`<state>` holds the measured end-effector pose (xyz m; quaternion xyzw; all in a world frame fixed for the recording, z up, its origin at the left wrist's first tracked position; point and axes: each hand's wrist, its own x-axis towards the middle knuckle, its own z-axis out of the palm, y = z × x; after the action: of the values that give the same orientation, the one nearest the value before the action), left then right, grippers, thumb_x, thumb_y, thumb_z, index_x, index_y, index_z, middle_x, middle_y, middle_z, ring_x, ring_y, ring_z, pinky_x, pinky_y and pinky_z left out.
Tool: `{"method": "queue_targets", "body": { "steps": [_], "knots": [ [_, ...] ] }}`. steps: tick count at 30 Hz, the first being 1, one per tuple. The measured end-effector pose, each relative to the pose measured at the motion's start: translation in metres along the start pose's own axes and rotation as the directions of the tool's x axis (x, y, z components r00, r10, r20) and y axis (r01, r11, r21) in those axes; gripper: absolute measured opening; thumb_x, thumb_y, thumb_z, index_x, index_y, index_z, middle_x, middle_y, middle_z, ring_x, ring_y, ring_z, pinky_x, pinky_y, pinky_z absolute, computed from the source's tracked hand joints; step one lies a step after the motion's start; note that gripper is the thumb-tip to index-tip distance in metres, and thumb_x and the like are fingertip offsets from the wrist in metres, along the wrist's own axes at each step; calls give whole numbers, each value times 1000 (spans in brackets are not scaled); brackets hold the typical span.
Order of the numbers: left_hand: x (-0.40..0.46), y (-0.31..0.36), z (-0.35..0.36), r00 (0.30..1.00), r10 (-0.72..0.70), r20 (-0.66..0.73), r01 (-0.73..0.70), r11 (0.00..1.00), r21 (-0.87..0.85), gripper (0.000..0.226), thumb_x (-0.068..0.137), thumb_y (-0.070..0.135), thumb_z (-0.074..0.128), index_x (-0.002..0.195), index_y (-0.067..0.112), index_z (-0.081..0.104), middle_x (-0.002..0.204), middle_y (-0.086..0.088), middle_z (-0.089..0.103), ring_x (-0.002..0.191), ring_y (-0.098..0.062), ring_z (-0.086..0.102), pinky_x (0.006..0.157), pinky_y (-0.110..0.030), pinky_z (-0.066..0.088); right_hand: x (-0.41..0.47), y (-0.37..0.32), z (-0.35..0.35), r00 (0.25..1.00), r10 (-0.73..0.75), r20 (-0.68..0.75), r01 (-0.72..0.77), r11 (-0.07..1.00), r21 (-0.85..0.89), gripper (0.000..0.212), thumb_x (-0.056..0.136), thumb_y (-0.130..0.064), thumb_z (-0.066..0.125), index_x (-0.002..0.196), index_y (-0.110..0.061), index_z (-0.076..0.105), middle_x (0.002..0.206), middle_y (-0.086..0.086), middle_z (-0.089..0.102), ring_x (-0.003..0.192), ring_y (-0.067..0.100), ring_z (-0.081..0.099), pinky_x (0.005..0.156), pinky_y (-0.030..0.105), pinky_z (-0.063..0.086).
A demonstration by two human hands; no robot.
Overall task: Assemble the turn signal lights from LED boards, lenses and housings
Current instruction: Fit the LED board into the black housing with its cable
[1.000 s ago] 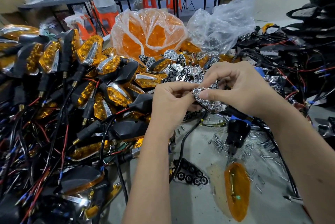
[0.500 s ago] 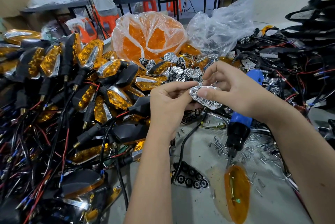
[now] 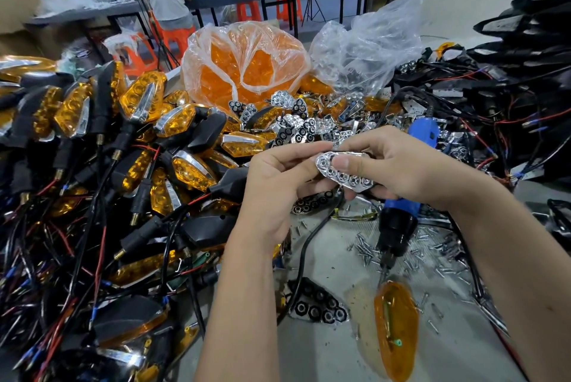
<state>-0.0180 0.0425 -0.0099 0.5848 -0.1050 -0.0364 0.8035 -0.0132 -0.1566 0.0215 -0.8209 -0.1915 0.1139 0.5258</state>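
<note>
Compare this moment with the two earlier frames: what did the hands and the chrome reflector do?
Little changed. Both hands kept hold of the chrome reflector: the left hand pinches its left end, and the right hand has its thumb still on top. The piece tilted only slightly in the fingers. The blue screwdriver, amber lens and black reflector stayed on the table.

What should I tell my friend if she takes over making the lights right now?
Hands: the left hand and right hand both pinch one chrome reflector piece above the bench.
Parts: an amber lens lies loose near the front, a black reflector piece beside it, screws scattered around the blue screwdriver. The bag of lenses is at the back.
Done: a pile of finished lights on the left.
Left: this piece has no lens or housing on it yet.
</note>
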Motion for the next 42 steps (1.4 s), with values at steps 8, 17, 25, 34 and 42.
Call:
{"method": "queue_targets", "body": {
  "steps": [8,17,25,34,42],
  "knots": [
    [0,0,2,999,-27,39,32,990,-139,28,103,20,58,116,2,75,108,-16,76,93,-24,73,84,-35,62,-3,2,-4,998,-42,-47,48,989,142,38,93,-46,61,102,-13,77,73,19,71,45,14,28,39,22,25],
    [4,-6,9,983,121,-140,-115,992,48,22,95,-5,66,100,11,81,95,-13,79,85,-24,76,70,-28,61,-2,1,-5,1000,8,16,-9,999,53,20,108,-22,56,112,-10,72,92,11,78,56,16,49,45,21,38],
    [3,-8,10,984,95,-151,-85,994,69,24,95,-5,67,97,14,82,93,-13,79,85,-25,76,71,-31,62,2,2,-1,999,0,-46,0,1000,0,17,106,-23,61,106,-12,74,96,40,59,50,19,43,43,20,34],
    [3,-5,10,977,65,-202,-64,998,14,12,90,-3,74,93,7,80,85,-13,78,77,-22,75,65,-30,62,3,2,4,999,-25,-21,25,1000,4,23,106,-29,61,107,-8,71,95,47,53,54,23,39,43,24,31],
    [1,0,7,983,66,-174,-64,998,15,16,87,-5,74,88,10,80,80,-11,77,71,-19,73,60,-27,62,0,-3,3,998,-58,11,58,998,11,18,104,-25,62,105,-12,74,94,43,56,52,21,43,44,20,35]
  ]
}}
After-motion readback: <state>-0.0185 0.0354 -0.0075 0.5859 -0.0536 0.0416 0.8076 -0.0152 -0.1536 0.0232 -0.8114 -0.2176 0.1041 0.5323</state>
